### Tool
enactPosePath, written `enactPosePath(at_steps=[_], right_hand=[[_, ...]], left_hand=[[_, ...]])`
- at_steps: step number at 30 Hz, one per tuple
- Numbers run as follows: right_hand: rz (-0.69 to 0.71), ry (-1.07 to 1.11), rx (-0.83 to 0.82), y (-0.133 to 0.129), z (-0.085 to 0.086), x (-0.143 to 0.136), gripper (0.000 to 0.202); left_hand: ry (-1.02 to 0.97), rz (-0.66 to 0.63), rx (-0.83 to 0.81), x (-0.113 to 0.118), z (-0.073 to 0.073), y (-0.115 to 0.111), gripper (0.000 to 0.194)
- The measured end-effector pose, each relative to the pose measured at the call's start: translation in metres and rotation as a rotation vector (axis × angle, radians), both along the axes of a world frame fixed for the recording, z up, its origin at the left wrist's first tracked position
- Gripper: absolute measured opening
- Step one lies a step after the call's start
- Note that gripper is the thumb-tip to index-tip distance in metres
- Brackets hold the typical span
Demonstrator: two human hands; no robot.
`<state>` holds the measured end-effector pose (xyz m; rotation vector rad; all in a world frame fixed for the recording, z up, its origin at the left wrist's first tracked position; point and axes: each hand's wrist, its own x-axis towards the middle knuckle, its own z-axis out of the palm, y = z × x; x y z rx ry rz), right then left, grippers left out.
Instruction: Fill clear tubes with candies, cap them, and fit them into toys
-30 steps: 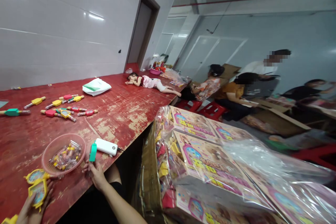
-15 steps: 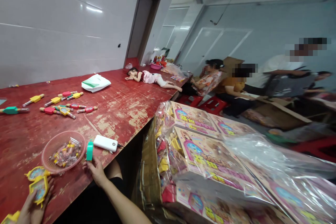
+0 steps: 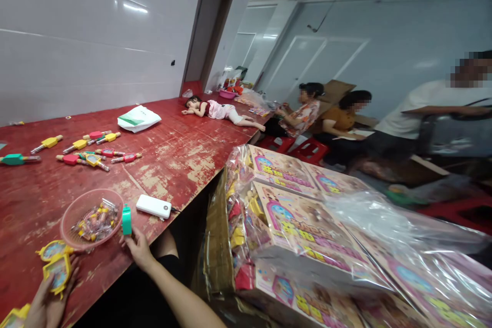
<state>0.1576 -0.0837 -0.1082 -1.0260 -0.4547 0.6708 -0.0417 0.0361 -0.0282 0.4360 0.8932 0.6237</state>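
My left hand [image 3: 52, 294] is closed on a yellow plastic toy case [image 3: 57, 274] with a pale blue patterned face, at the lower left. A second yellow case [image 3: 53, 251] touches its top edge. My right hand [image 3: 139, 250] pinches a green plastic toy piece [image 3: 126, 219], held upright by its lower end. Just left of the green piece is a pink mesh basket [image 3: 65, 238], holding several small clear tubes with yellow and brownish parts [image 3: 96, 220]. More yellow pieces [image 3: 17, 316] show in the bottom left corner.
Several coloured toys with clear tubes [image 3: 92, 160] lie on the red table [image 3: 180, 164]. A white power bank [image 3: 154, 207] and a white bag [image 3: 139, 119] rest there too; a person [image 3: 221, 113] lies farther back. Plastic-covered display boxes [image 3: 307, 220] stand at right. Other people [image 3: 300, 113] are beyond.
My right hand has shifted slightly left with the green piece, closer to the basket. The left hand keeps its hold. At far right, a standing person has moved rightward.
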Motion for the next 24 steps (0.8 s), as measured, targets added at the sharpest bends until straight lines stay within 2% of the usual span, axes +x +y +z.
enactPosePath(at_steps=[6, 11, 13, 20, 24], right_hand=[[-0.040, 0.007, 0.014, 0.000, 0.003, -0.002, 0.044], [-0.085, 0.031, 0.050, -0.004, 0.011, -0.005, 0.070], [-0.115, 0.073, 0.055, -0.005, 0.016, -0.005, 0.074], [-0.044, 0.349, 0.115, -0.013, 0.035, -0.005, 0.065], [-0.026, 0.400, 0.099, -0.024, 0.042, -0.005, 0.061]], left_hand=[[-0.022, -0.014, 0.027, -0.002, -0.001, -0.001, 0.064], [-0.010, -0.002, 0.024, -0.002, 0.001, -0.003, 0.063], [-0.018, -0.003, 0.034, -0.002, 0.002, -0.004, 0.064], [0.009, 0.020, 0.005, 0.000, 0.005, -0.006, 0.063], [0.036, 0.016, 0.010, 0.001, 0.010, -0.008, 0.062]])
